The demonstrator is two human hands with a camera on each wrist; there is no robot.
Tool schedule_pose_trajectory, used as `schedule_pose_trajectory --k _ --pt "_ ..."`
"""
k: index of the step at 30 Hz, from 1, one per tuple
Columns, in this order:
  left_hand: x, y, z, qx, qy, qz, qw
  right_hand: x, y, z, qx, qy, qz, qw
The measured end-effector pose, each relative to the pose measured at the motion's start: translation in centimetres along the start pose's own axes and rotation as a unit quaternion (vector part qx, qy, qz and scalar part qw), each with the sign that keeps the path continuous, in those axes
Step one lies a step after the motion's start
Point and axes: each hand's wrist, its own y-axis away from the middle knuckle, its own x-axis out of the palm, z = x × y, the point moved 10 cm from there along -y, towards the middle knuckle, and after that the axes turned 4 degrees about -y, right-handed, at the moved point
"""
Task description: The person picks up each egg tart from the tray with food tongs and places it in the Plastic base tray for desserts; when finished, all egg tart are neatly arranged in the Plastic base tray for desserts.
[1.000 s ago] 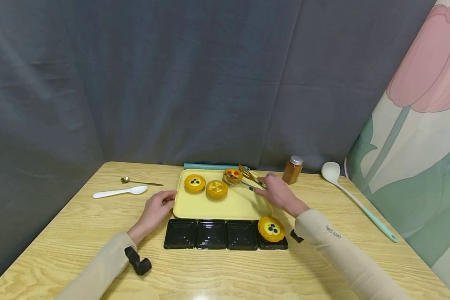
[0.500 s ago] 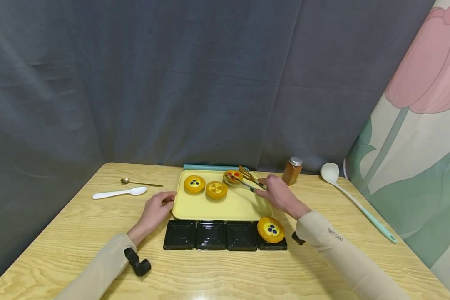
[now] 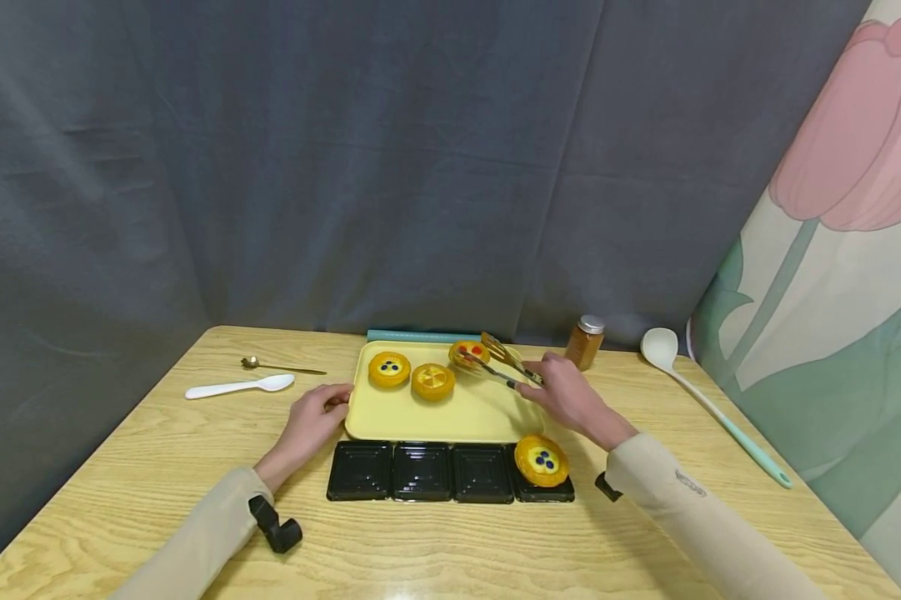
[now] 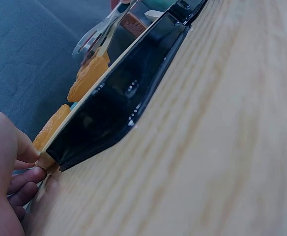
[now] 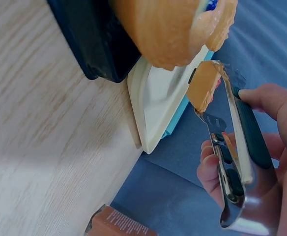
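Tart nudged rightward with tongs, seemingly secured.
Mid-frame, right hand fingers clamp the tongs; left hand fingers pinch the tray.

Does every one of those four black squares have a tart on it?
No, only the rightmost black square bears a tart, topped with blue dots, while the other three squares show bare black.

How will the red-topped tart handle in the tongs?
Probably stiff: the red-topped tart shows no visible sag between the tongs. May twist or slip, as they seem to meet only its rounded side. Rolling seems unlikely once set down; similar tarts sit upright on the yellow tray.
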Motion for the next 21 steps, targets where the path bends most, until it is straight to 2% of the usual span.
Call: schedule_pose_trajectory --k 8,21 --pt "0.0 -0.2 0.0 -0.001 -0.006 -0.001 1.0000 -1.0 1.9 0.3 0.008 -0.003 0.004 1.0000" --pt "0.0 -0.3 -0.1 0.004 -0.007 -0.001 1.0000 -2.5 5.5 1.9 -0.008 -0.004 -0.008 0.9999"
